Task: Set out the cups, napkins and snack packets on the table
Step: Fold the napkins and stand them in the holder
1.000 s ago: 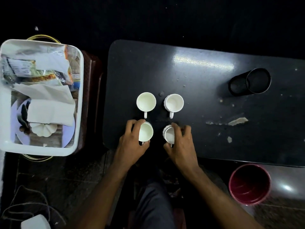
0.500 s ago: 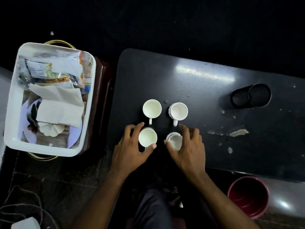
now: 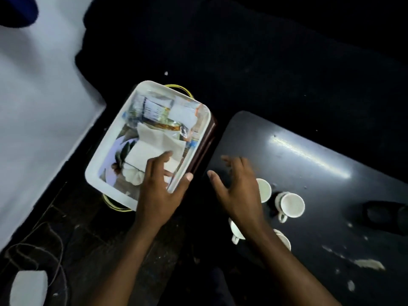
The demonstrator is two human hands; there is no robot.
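The folded white napkins are sitting in the white tray, which is parked on a dark brown stand just off the left end of the black table. The left hand is hovering right over the tray's near corner, fingers spread and open, fingertips lying over the napkin edge, thumb out past the tray rim. Not gripping anything as far as I can see, though whether the fingertips are actually touching the paper is hard to call with the blur. Snack packets are lying at the far end of the tray, labels too smeared to read. The right hand is hanging open and empty over the table's left end, fingers splayed, covering part of the four white cups. Only one cup is showing fully; the right forearm is cutting off the other three.
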